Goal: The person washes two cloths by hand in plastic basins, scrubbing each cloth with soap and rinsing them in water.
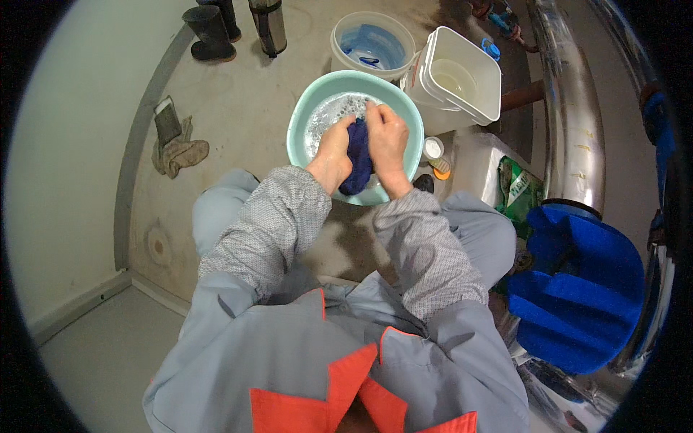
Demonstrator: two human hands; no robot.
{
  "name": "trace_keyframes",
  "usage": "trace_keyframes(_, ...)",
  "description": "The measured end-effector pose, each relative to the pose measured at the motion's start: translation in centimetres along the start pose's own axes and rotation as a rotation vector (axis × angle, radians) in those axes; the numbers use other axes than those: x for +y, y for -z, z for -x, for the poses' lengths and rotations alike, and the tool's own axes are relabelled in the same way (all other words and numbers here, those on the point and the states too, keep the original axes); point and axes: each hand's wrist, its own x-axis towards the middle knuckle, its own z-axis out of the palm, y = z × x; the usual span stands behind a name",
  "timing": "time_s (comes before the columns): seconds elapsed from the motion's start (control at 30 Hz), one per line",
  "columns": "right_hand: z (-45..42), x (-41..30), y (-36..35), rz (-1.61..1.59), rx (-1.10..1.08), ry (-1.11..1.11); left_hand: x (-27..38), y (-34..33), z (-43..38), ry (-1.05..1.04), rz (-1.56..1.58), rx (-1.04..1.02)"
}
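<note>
A dark blue cloth [358,157], perhaps a sock, is stretched lengthwise between my hands over a mint-green plastic basin [299,135]. My left hand [333,147] grips its left side, the thumb lying along the top. On the other side my right hand [388,138] is curled into a fist against the upper end of the cloth; its fingertips are hidden. Soapy water [325,113] with bubbles fills the bottom of the basin, below both hands.
Behind the basin stand a round bucket [342,53] with blue-tinted contents and a square white bucket [465,100] holding liquid. Rubber boots [211,38], a steel flask [269,30] and crumpled cloth [181,154] sit at left. Metal pipe [574,135] and blue fabric [584,292] flank the right.
</note>
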Motion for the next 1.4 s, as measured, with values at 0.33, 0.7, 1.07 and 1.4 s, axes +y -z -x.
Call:
trace_keyframes(0.33, 0.6, -1.6, 0.9, -0.632, 0.091, -0.306, 1.0, -0.2, 2.9, 0.245, -0.013, -0.349)
trace_keyframes(0.7, -1.5, -0.2, -0.4, -0.034, 0.117, -0.022, -0.7, 1.1, -0.9, 0.015, 0.023, -0.209)
trace_keyframes(1.07, -0.5, 3.9, 0.0, -0.304, -0.035, -0.279, -0.1, -0.5, 1.6, -0.068, -0.083, -0.133)
trace_keyframes(1.4, 4.5, -0.6, 1.0, -0.387, -0.004, -0.06, 2.1, 1.1, -0.4, -0.21, -0.244, -0.194)
